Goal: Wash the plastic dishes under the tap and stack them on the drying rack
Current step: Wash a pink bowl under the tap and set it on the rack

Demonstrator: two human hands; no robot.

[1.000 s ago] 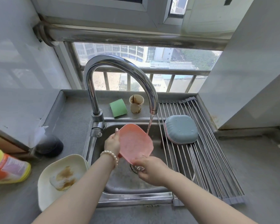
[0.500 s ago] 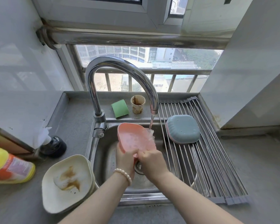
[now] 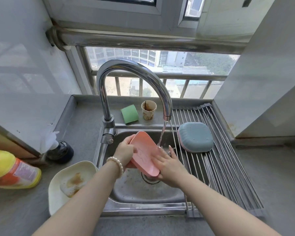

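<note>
1. The grey counter [image 3: 271, 176] spreads out on both sides of the two hands and runs back to the window ledge beyond them.
2. The steel sink [image 3: 143, 191] lies directly below both hands, its drain under the right palm.
3. The drying rack [image 3: 228, 167], made of metal rods, spans the sink's edge just to the right of the right hand.
4. The tap [image 3: 134, 72] arches over the hands; its stream of water falls just beyond the right fingertips, at the pink dish's far right edge.
5. A yellow and orange bottle [image 3: 10, 169] lies on its side well to the left of the left hand.
6. A cream dish [image 3: 66, 183] smeared with brown residue sits on the counter near the left forearm.
7. A blue dish [image 3: 196, 137] rests upside down on the rack, near the right hand and beyond it; a pink rim shows under its edge.
8. The pink dish [image 3: 143, 152] is held tilted over the sink, between the two hands.
9. The left hand [image 3: 126, 150], a pearl bracelet at its wrist, grips the pink dish's left edge with curled fingers.
10. The right hand [image 3: 167, 164] lies with fingers spread flat against the dish's inner face, thumb at its lower rim.
11. A dark bottle with a white top [image 3: 58, 150] stands to the left of the left hand.
12. A green sponge [image 3: 129, 114] and a stained paper cup [image 3: 148, 110] sit on the ledge beyond the hands.
</note>
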